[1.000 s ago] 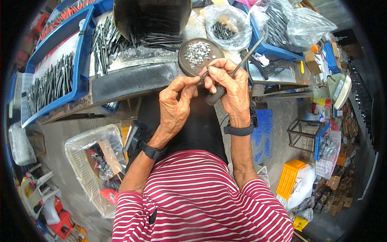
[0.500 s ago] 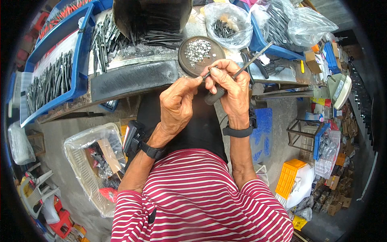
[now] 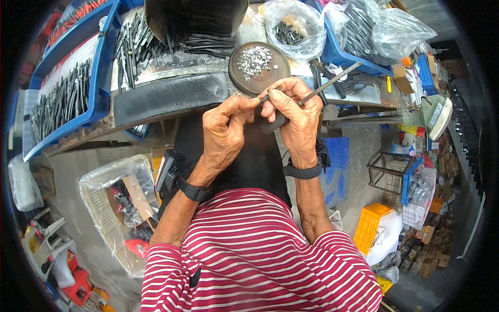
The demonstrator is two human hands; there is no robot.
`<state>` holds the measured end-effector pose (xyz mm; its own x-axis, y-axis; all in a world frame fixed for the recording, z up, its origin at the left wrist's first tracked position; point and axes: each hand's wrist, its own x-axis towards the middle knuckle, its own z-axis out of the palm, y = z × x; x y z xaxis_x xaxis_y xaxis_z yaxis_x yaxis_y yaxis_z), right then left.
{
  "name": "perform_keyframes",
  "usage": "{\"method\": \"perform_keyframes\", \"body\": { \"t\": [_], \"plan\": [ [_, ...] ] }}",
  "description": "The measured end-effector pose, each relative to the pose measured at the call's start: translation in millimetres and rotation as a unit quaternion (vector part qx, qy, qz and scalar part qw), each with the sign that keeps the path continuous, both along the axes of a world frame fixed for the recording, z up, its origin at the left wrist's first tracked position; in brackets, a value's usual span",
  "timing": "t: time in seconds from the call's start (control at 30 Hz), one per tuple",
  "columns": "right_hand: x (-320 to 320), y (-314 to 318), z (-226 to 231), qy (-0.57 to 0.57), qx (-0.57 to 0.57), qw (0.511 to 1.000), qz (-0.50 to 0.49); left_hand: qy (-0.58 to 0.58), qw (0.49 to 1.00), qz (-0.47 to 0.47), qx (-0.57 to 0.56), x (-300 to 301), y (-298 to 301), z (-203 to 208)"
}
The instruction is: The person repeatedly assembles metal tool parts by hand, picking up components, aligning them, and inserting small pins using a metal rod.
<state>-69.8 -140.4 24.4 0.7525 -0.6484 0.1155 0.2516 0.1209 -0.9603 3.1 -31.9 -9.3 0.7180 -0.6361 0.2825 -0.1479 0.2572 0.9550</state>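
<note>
The round brown dish [image 3: 268,78] sits on the workbench [image 3: 249,35] with a heap of tiny shiny bits [image 3: 253,60] in it. On the near side of the dish, 2 bare hands are close together. The left hand [image 3: 224,125] pinches a small dark piece [image 3: 265,97] with its thumb and pointing finger. This piece is just by the near rim of the dish. The right hand [image 3: 297,114] is curled around a tool with a long metal rod [image 3: 332,81], and the rod sticks up to the right of the dish. The thumb and 1 finger of the right hand also pinch near the other end of the dark piece. I can't tell what the piece is.

Left of the dish are a flat black pad [image 3: 171,99] and a pile of dark strips [image 3: 208,46]. Behind the dish, to the right, is a clear bag [image 3: 314,42] of short dark bits.
</note>
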Motion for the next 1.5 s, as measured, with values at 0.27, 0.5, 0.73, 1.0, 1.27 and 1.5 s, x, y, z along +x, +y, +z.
{"method": "perform_keyframes", "body": {
  "t": [0.27, 0.5, 0.73, 1.0, 1.27, 1.5],
  "plan": [
    [0, 2, -2, -0.001, -0.029, 1.0, -0.01, -0.03, 0.999, 0.001, -0.01, 1, -4, -2],
    [5, 1, 3, 0.024, -0.078, 0.995, -0.054, 0.112, 0.992, -0.024, -0.046, 2, -16, -3],
    [8, 6, 21, 0.054, -0.129, 0.988, -0.062, 0.175, 0.975, -0.042, -0.129, 7, -22, 0],
    [-4, -28, 18, -0.059, 0.095, 0.991, -0.071, 0.28, 0.913, -0.11, -0.276, 23, -24, -10],
    [3, -10, 35, -0.093, -0.051, 0.993, -0.06, 0.299, 0.902, -0.12, -0.286, 17, -30, -24],
    [13, -5, 61, -0.15, -0.235, 0.959, -0.051, 0.282, 0.914, -0.111, -0.27, 13, -28, -21]
  ]
}}
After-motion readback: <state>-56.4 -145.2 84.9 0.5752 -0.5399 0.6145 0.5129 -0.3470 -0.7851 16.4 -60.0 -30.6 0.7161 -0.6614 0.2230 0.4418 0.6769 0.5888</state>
